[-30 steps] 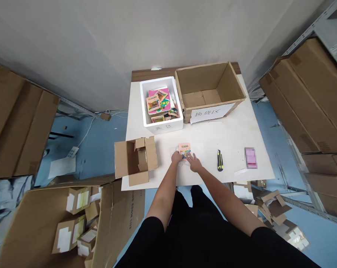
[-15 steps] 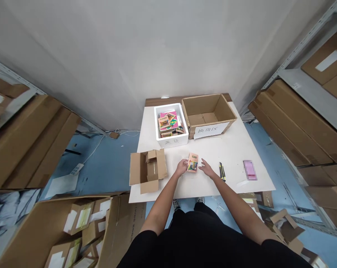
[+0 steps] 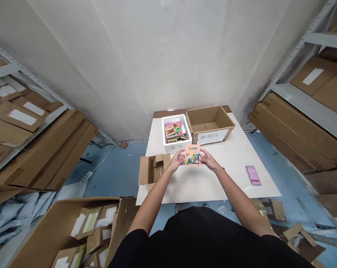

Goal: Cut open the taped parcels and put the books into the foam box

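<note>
A small orange card pack [image 3: 192, 155] with a colourful picture is held up above the white table [image 3: 230, 182], facing me. My left hand [image 3: 177, 158] grips its left edge and my right hand [image 3: 207, 159] grips its right edge, fingers closed on it. Behind the pack stands a white foam box [image 3: 166, 138] filled with several colourful packs. To the right of that box is a brown cardboard box [image 3: 210, 123] with a white paper label. A small opened carton [image 3: 153, 169] lies at the table's left edge, beside my left forearm.
A pink pack [image 3: 253, 175] lies at the table's right. A large open carton [image 3: 70, 230] with several small boxes stands on the blue floor at lower left. Metal shelves with big brown cartons [image 3: 294, 130] line both sides. Cardboard scraps [image 3: 271, 210] litter the floor at right.
The pack went from lying on the table to being lifted in front of me; my right hand came back to grip it. The camera tilted up, and the utility knife is now hidden.
</note>
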Demonstrator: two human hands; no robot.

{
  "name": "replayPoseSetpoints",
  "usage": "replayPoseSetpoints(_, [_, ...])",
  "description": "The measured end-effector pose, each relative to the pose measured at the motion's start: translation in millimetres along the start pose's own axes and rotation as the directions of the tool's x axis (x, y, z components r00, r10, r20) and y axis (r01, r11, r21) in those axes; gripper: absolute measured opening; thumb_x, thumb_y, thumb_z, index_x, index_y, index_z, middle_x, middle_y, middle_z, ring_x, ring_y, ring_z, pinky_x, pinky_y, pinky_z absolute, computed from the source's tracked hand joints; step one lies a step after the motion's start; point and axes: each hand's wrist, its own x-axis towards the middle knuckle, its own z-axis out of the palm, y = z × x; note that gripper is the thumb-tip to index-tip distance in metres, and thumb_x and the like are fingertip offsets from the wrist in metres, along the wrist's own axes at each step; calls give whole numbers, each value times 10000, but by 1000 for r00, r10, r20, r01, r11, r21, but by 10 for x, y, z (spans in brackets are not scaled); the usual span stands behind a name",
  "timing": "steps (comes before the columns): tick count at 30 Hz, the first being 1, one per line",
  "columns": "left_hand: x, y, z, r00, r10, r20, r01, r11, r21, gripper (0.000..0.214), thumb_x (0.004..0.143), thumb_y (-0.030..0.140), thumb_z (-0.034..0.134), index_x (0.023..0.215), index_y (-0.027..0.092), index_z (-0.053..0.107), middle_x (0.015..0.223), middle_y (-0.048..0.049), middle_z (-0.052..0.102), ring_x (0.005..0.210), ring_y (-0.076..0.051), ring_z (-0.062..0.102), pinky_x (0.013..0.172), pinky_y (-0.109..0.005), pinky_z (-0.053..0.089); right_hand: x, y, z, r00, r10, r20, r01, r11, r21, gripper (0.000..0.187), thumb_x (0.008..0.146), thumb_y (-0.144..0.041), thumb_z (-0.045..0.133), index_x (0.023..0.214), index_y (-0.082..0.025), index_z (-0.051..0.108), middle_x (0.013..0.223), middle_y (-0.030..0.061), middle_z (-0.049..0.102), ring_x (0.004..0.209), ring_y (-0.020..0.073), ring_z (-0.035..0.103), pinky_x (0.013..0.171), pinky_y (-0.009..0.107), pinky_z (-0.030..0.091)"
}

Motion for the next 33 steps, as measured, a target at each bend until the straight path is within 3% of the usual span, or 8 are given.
replayPoseSetpoints(3, [-30,87,187,971,161,-177,-132,977,169,648,823,369,833,1432,253,643,1210,-97,690,1057,-218,694,961,-388,576,-12,-100,103,997,-65,-30,65,998,-20,821,729,-432,875,1462,-283,535,1225,107,790,1024,281,775,880,455,622])
replayPoseSetpoints(8, [-112,208,488,960,275,-51,-262,949,176,782,822,392,846,1549,269,584,1541,-125,599,1290,-293,638,1058,-424,549,-4,-220,328,983,-132,130,149,980,-131,697,792,-416,818,1459,-330,635,1530,101,628,1354,351,637,962,482,594])
replayPoseSetpoints(11, [-118,315,420,968,232,-97,-226,972,71,765,847,425,809,1552,228,586,1533,-136,620,1281,-313,651,1053,-445,557,27,-274,370,974,-179,139,204,959,-198,694,831,-425,783,1501,-360,612,1608,73,555,1438,337,564,1059,503,548])
replayPoseSetpoints(16, [-83,426,205,984,171,-59,-178,974,-142,880,802,500,847,1588,263,532,1562,-140,584,1183,-298,705,934,-414,608,92,-319,247,967,-229,-111,198,951,-237,805,781,-437,834,1531,-307,572,1552,113,594,1302,302,650,1085,508,545])
replayPoseSetpoints(21, [-10,435,225,979,128,-157,-136,990,-37,915,785,476,871,1603,279,511,1318,-111,696,1058,-243,720,872,-384,613,55,-408,85,988,-152,-22,150,986,-71,751,767,-397,843,1465,-266,600,1247,99,756,1065,266,743,911,453,632])
replayPoseSetpoints(26, [-7,496,603,933,303,-196,-245,931,272,645,857,409,832,1471,302,665,1426,-110,641,1257,-262,647,1018,-389,570,-20,-524,-30,972,-236,7,236,970,-64,706,806,-404,816,1462,-283,585,1281,99,759,1125,275,743,950,460,620])
replayPoseSetpoints(29, [16,508,911,945,317,-82,-296,933,204,694,878,439,817,1527,302,611,1554,-113,574,1347,-289,610,1055,-414,562,-8,-544,-49,940,-303,158,320,942,-98,718,802,-402,818,1478,-295,602,1466,101,671,1348,307,642,1100,496,541])
replayPoseSetpoints(33, [131,521,979,953,247,-174,-245,969,33,767,844,453,842,1543,255,594,1569,-114,585,1303,-309,644,1085,-467,555,101,-539,-129,919,-306,250,359,910,-206,647,830,-390,761,1459,-293,646,1544,76,610,1464,305,536,1184,498,464])
